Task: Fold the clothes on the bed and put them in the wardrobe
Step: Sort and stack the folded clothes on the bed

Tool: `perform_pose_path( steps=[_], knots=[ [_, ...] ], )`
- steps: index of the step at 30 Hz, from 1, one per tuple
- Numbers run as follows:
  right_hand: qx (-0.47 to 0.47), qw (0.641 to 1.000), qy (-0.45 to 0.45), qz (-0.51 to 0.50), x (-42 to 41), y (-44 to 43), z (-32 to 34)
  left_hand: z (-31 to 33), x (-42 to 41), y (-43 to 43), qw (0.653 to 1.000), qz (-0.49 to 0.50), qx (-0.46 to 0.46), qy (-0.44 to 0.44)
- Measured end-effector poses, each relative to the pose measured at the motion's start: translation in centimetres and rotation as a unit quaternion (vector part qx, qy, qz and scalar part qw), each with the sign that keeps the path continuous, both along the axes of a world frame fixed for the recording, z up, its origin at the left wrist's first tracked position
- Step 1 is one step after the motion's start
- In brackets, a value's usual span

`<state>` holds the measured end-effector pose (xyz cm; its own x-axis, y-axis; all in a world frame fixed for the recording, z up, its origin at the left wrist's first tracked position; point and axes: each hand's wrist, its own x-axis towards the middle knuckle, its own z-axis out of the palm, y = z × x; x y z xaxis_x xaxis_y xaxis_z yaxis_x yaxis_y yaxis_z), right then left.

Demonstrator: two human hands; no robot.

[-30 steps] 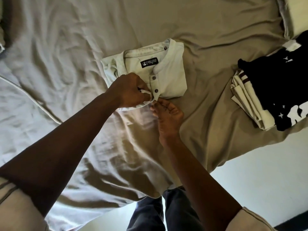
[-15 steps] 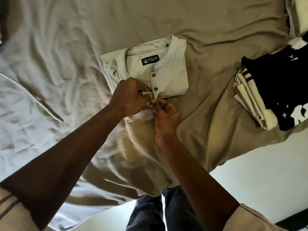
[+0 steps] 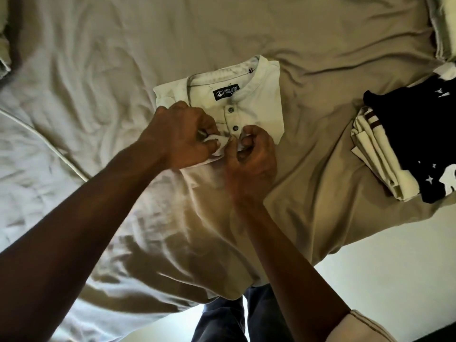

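1. Cream shirt [image 3: 256, 102]: folded into a compact rectangle, collar and label up, lying mid-bed, with its near edge lifted in both hands.
2. Left hand [image 3: 182, 137]: fingers curled, pinching the near edge left of the button placket.
3. Right hand [image 3: 254, 154]: fingers curled, pinching the same edge just below the lowest button.
4. Bed [image 3: 123, 58]: covered in rumpled beige cloth, carrying everything listed.
5. Folded stack [image 3: 380, 159]: cream striped piece beneath a dark printed garment [image 3: 414, 119], well apart to the right, at the bed's edge.
6. Progress, as judged: at least two pieces are folded and this one is nearly finished. The wardrobe is not in view, so all putting away remains.
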<state>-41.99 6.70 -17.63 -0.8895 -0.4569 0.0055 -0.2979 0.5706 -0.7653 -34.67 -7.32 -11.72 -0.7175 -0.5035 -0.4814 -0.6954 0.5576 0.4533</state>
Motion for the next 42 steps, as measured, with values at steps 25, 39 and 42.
perform_pose_path(
  steps=[25,39,42],
  knots=[
    [-0.048,0.958,-0.281,-0.026,-2.6,-0.5,0.5,-3.4,-2.5,0.4,0.910,0.340,0.225,0.070],
    [-0.012,0.994,-0.090,0.053,-0.8,-0.8,-0.4,-3.6,-3.7,0.5,0.868,0.426,0.250,0.050],
    [-0.002,0.995,-0.075,0.061,-0.8,-1.2,-0.4,-4.3,-3.4,0.7,0.886,0.401,0.225,0.054]
  ],
)
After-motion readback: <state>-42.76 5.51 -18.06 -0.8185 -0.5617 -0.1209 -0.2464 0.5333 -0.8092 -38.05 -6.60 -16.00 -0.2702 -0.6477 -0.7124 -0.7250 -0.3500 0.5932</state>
